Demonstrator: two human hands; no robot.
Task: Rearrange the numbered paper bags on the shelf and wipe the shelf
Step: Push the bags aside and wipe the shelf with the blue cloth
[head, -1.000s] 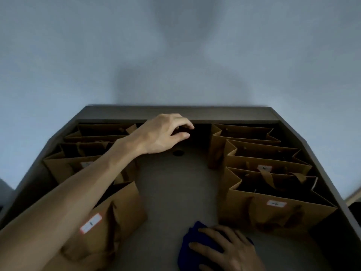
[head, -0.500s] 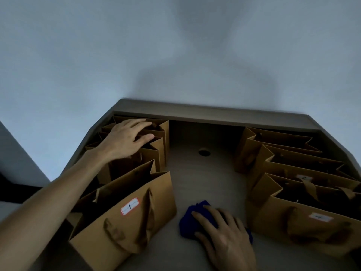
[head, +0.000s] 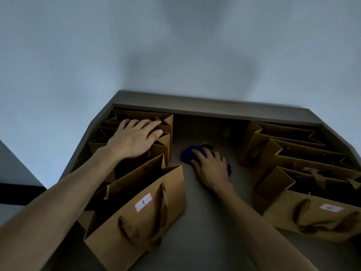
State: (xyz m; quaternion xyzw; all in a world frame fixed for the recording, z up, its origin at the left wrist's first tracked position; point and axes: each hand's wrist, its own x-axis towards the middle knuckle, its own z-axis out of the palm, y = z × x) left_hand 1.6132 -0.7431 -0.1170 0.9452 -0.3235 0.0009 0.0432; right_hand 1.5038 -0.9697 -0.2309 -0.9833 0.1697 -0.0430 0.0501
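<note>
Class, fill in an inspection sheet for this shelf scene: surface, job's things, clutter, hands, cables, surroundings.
Surface: grey shelf, bare strip down the middle.
Job's things: brown paper bags in a left row and a right row, white labels on the front ones; blue cloth on the strip.
Clutter: nothing seen.
Hands: left hand rests flat on the rear left bags; right hand presses the cloth.
Cables: nothing seen.
Surroundings: plain pale wall behind the shelf, dim light.

seven paper bags, one blue cloth, two hands
</note>
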